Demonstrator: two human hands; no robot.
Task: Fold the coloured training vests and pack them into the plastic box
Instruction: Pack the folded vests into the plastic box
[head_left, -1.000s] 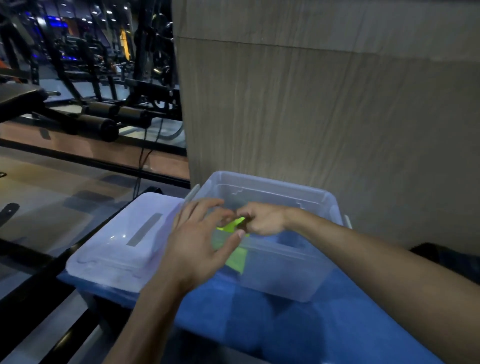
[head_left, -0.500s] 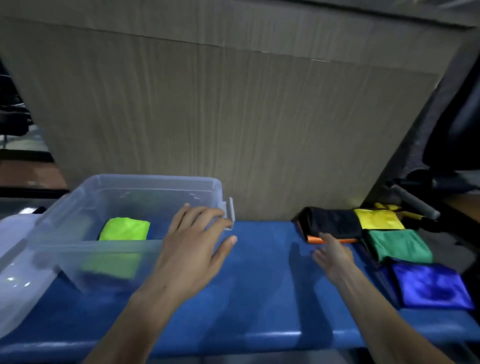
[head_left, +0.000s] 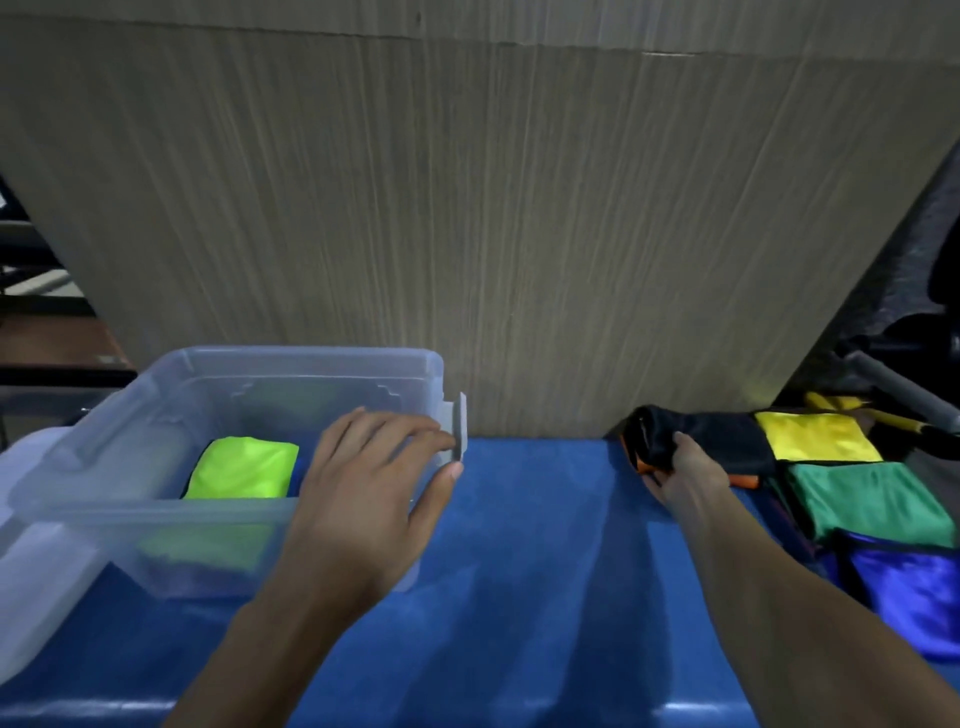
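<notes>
A clear plastic box (head_left: 291, 364) stands at the left on the blue bench (head_left: 530, 571). A folded lime-green vest (head_left: 241, 467) lies inside it. My left hand (head_left: 363, 499) hovers over the box's right end, fingers relaxed, holding nothing. At the right, folded vests lie in a group: black (head_left: 711, 434) on top of an orange one (head_left: 743, 480), then yellow (head_left: 815, 436), green (head_left: 867, 499) and blue (head_left: 914, 587). My right hand (head_left: 680, 473) grips the left end of the black vest, thumb on top and fingers under its edge.
The box's translucent lid (head_left: 36, 582) lies at the far left, partly off the bench. A wood-grain wall panel (head_left: 467, 208) rises right behind the bench. Dark gym equipment with a grey bar (head_left: 904, 387) sits at the far right.
The view swung right from the box to the vest pile. My right hand left the lime-green vest in the box, reached right and took hold of the black vest.
</notes>
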